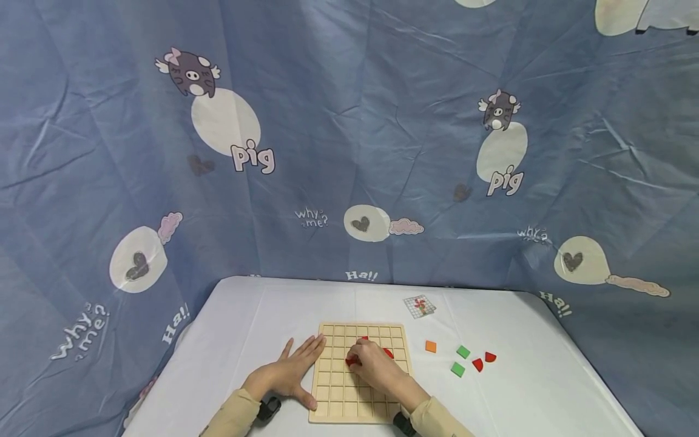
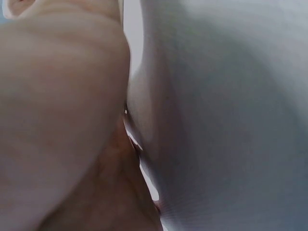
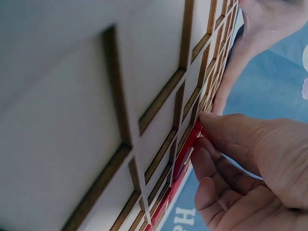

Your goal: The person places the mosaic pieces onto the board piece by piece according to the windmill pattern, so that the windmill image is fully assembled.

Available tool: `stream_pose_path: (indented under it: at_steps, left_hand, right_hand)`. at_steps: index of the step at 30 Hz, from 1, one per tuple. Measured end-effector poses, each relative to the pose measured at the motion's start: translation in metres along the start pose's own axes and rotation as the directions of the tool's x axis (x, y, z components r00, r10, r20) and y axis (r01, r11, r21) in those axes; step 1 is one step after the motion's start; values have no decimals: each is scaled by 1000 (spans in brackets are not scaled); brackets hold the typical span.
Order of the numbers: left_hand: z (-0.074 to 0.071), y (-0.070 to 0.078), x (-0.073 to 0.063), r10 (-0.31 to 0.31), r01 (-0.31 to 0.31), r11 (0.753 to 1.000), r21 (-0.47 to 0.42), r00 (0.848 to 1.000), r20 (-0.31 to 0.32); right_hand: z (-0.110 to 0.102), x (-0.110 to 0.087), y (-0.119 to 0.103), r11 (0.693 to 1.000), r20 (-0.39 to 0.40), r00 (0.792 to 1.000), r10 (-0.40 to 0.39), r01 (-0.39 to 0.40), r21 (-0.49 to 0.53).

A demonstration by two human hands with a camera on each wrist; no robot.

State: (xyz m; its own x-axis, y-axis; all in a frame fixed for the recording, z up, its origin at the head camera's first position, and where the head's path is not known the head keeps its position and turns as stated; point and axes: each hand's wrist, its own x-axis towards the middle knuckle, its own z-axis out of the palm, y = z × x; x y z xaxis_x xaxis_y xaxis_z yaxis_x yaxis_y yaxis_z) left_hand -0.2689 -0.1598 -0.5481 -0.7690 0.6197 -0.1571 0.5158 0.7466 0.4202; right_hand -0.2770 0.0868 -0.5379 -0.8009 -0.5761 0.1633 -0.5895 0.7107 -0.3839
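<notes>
In the head view, the right hand (image 1: 377, 366) pinches a red piece (image 1: 351, 362) at the wooden grid board (image 1: 349, 419), between its side edges. The left hand (image 1: 290, 371), spread wide, touches the board's left edge.

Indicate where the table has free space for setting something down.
The table is bare from its left edge to the left grip, and behind the wooden board, left of the picture card. Crowded: the board's middle, where the right grip holds a red piece, and right of the board, near an orange square, green squares and red wedges.
</notes>
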Motion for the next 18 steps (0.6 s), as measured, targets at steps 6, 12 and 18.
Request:
stream_pose_path:
  at_steps: [6,12,18]
  left_hand:
    - [1,0,1,-2,2,1000,5,1000,4]
    - [0,0,2,-2,2,1000,15,1000,1]
    - [0,0,1,-4,4,1000,19,1000,5]
  right_hand:
    - [-1,-1,0,1000,-1,1000,2,-2,7]
    - [-1,-1,0,1000,-5,1000,-8,8,-17]
    - [-2,-2,0,998,-23,999,-49,49,-41]
